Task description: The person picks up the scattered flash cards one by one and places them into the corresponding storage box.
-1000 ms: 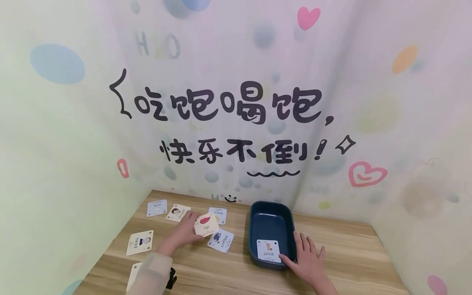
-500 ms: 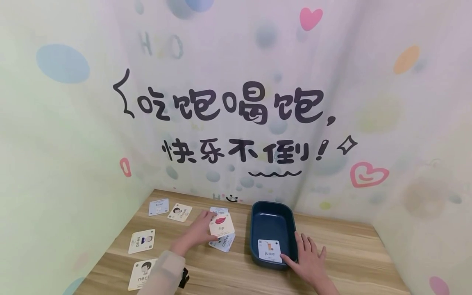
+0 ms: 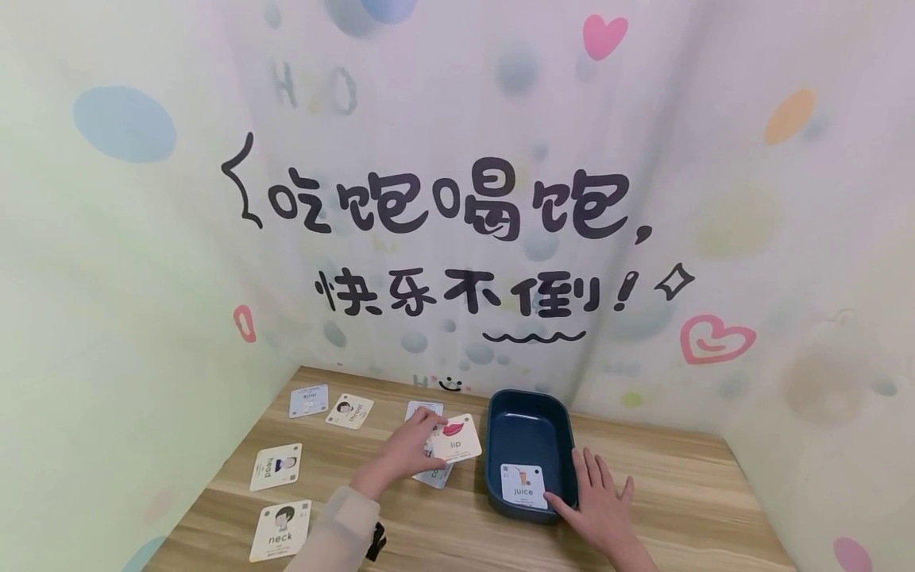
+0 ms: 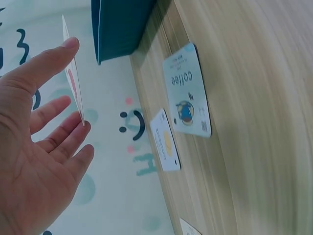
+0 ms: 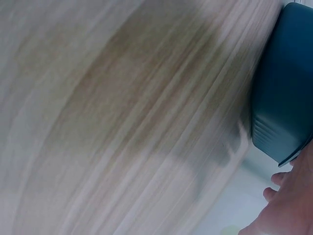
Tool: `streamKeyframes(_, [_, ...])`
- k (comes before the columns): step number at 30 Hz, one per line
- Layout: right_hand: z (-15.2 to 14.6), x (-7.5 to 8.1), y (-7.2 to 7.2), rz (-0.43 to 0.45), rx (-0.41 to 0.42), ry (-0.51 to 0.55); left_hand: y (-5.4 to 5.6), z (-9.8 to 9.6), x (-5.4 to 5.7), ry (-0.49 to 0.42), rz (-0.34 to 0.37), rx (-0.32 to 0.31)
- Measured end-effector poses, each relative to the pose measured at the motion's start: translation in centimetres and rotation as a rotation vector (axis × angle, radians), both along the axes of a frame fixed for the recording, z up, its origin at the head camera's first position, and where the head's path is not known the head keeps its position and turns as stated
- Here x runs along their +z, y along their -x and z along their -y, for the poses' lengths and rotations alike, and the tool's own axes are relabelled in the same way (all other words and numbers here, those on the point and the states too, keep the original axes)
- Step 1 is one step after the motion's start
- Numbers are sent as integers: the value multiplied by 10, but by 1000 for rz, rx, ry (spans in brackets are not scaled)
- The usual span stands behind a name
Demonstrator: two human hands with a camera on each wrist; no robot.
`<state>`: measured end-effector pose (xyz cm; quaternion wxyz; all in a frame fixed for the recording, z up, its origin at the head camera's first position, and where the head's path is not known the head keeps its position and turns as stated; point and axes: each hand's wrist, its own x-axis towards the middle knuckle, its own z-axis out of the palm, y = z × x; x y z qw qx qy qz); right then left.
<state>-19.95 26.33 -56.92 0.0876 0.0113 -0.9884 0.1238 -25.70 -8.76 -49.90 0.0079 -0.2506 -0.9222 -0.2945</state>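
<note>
In the head view, the lip card [image 3: 462,443] is above the counter [image 3: 679,500], just to the left of the blue tray [image 3: 527,437], whose long axis runs roughly up and down the frame. The left hand [image 3: 402,457] has this card: thumb and fingers pinch it near its left side, so it extends rightward from them. The right hand [image 3: 604,504], fingers extended and spread, rests at the tray's lower right side, opposite the card.
</note>
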Motion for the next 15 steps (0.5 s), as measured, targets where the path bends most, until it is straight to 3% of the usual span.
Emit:
streamKeyframes(7, [0, 0, 0, -21, 3, -4, -3, -13, 4, 40, 4, -8])
streamKeyframes(15, [1, 0, -2, -34, 0, -7, -4, -27, 2, 50, 51, 0])
